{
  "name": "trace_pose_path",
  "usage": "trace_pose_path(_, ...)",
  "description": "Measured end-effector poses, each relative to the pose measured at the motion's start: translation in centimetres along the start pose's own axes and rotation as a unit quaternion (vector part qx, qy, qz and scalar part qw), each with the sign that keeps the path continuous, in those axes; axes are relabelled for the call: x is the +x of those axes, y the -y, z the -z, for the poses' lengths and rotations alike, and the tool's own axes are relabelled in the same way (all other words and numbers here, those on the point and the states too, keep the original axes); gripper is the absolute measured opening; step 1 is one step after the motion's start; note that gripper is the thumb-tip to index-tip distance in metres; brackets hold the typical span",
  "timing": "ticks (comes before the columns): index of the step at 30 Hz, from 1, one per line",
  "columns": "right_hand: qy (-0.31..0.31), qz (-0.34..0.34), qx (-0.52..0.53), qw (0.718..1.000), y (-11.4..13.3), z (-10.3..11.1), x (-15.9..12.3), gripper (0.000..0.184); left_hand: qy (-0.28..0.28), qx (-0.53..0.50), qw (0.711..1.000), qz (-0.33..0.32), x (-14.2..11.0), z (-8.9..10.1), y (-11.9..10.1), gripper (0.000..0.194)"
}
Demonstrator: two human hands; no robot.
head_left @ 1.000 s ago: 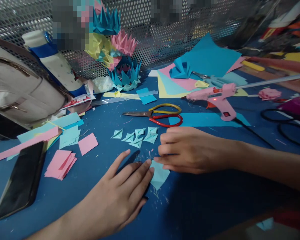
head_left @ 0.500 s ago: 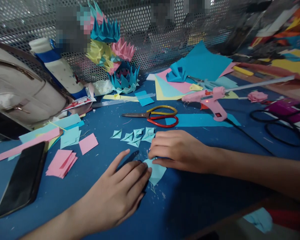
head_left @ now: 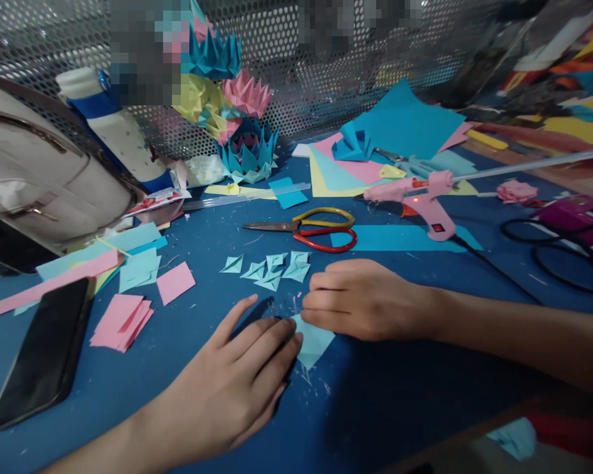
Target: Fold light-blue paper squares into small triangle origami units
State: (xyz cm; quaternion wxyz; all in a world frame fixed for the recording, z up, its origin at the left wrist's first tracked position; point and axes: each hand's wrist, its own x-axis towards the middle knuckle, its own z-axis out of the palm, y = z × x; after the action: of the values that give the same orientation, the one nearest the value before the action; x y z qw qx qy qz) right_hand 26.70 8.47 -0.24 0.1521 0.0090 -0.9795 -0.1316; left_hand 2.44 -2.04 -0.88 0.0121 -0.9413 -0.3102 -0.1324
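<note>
Head view: light-blue square (head_left: 315,345) is lying on the blue bench (head_left: 202,243), between both hands and partly covered by them. Left hand (head_left: 232,382) is resting with its grip open, fingers stretched out, tips touching the square's left edge. Right hand (head_left: 360,303) is curling its fingers over the upper edge (cannot tell whether that grip is pinching paper or only pressing).

Progress, my judgement: a small cluster of folded pieces (head_left: 269,280) is sitting just beyond the hands, looking finished. The square in hand is showing a mostly flat face, so its folding is seemingly only starting. Flat light-blue squares (head_left: 139,270) and a pink stack (head_left: 121,322) are waiting at the left, unfolded. Scissors (head_left: 299,227) and glue gun (head_left: 437,204) are lying untouched (the gun's small light is glowing).

Against the frame half a second earlier: the right hand is sitting slightly farther right over the paper, and the whole view is shifting a little. Left hand, cluster and tools are otherwise keeping their places.
</note>
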Motion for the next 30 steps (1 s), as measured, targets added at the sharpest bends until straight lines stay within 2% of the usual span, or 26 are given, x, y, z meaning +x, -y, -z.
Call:
trace_pose_path(13, -0.021, -0.003, 0.033, 0.999, -0.1, -0.2, 0.1, 0.034, 0.000, -0.005, 1.000, 0.002, -0.2, 0.0, -0.2, 0.041)
trace_pose_path(17, -0.005, 0.005, 0.025, 1.000, -0.1, -0.1, 0.0, 0.038, -0.002, -0.009, 1.000, 0.002, -0.2, 0.1, -0.1, 0.041)
trace_pose_path(24, -0.001, 0.015, 0.035, 0.999, -0.1, 0.3, 0.0, 0.031, 0.022, -0.005, 1.000, -0.006, 0.0, 0.7, 0.1, 0.041)
trace_pose_path(30, 0.052, -0.076, 0.152, 0.984, -0.6, 1.4, 0.0, 0.030, 0.004, 0.008, 1.000, -0.013, -0.2, 0.3, 0.1, 0.042)
